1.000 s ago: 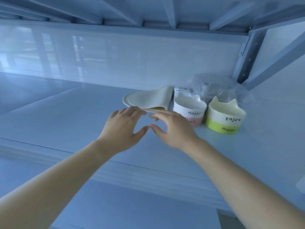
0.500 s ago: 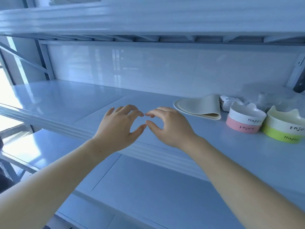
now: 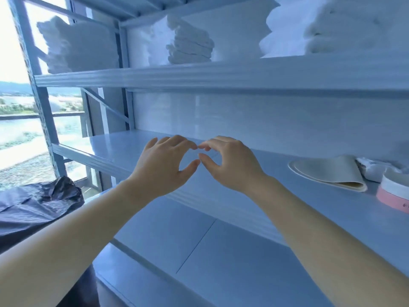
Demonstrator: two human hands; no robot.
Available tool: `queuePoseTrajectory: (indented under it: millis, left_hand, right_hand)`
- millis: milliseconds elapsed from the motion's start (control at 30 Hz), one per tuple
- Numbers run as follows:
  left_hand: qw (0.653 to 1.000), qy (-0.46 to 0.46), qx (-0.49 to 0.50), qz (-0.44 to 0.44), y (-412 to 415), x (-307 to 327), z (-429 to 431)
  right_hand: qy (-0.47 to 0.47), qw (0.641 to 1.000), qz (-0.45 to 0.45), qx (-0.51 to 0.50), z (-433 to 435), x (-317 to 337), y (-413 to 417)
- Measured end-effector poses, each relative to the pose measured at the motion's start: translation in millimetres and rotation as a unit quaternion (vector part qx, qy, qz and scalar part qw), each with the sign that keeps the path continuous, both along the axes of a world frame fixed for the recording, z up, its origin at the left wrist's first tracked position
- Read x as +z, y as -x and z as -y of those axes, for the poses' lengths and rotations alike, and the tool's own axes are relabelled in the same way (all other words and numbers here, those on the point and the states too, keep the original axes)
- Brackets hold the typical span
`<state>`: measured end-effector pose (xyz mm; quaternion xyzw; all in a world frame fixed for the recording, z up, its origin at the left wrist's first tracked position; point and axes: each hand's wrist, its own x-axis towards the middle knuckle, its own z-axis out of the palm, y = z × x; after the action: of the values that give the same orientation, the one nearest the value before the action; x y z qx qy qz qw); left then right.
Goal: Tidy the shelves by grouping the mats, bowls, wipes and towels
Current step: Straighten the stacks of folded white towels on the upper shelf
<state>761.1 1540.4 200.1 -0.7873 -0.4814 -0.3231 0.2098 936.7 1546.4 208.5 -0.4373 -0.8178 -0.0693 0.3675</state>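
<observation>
The only writing showing is a dark "E" on the pink band of a pink-and-white ceramic bowl (image 3: 394, 192), which the right frame edge is cutting off. The bowl is sitting on the pale blue metal middle shelf (image 3: 124, 149), beside a folded beige mat (image 3: 329, 173) and a white wipes packet (image 3: 374, 171). Stacks of white folded towels (image 3: 190, 44) are lying on the shelf above. The left hand (image 3: 163, 167) and right hand (image 3: 230, 165) are hovering over the middle shelf, loosely curved, fingertips almost meeting, gripping nothing. A dark plastic bag (image 3: 39, 200) is lying on the left.
</observation>
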Motion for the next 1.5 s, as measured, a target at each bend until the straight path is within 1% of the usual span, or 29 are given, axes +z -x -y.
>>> queuePoseTrajectory:
  millis: [367, 567, 733, 900, 1000, 1100, 1300, 1500]
  left_hand:
    - [0.998, -0.044, 0.043, 0.024, 64, 40, -15]
    - [0.996, -0.034, 0.064, 0.044, 96, 58, -47]
    - [0.996, -0.059, 0.047, 0.049, 121, 81, -91]
    - [0.995, -0.09, 0.014, 0.046, 143, 111, -139]
    - [0.991, -0.124, -0.012, 0.052, 153, 126, -167]
    - [0.986, -0.15, -0.032, 0.061, 159, 136, -188]
    - [0.982, -0.166, -0.06, 0.065, 171, 153, -226]
    - [0.976, -0.188, -0.094, 0.052, 187, 173, -268]
  right_hand:
    - [-0.041, 0.998, 0.006, 0.042, -26, 46, 63]
    - [-0.056, 0.997, 0.014, 0.053, -65, 64, 91]
    - [-0.099, 0.993, -0.006, 0.067, -109, 88, 116]
    - [-0.14, 0.988, 0.009, 0.059, -152, 123, 134]
    - [-0.159, 0.985, 0.014, 0.062, -172, 141, 145]
    - [-0.182, 0.981, 0.007, 0.064, -186, 156, 157]
    - [-0.193, 0.98, 0.036, 0.014, -217, 179, 178]
    - [-0.2, 0.978, 0.043, -0.048, -235, 194, 196]
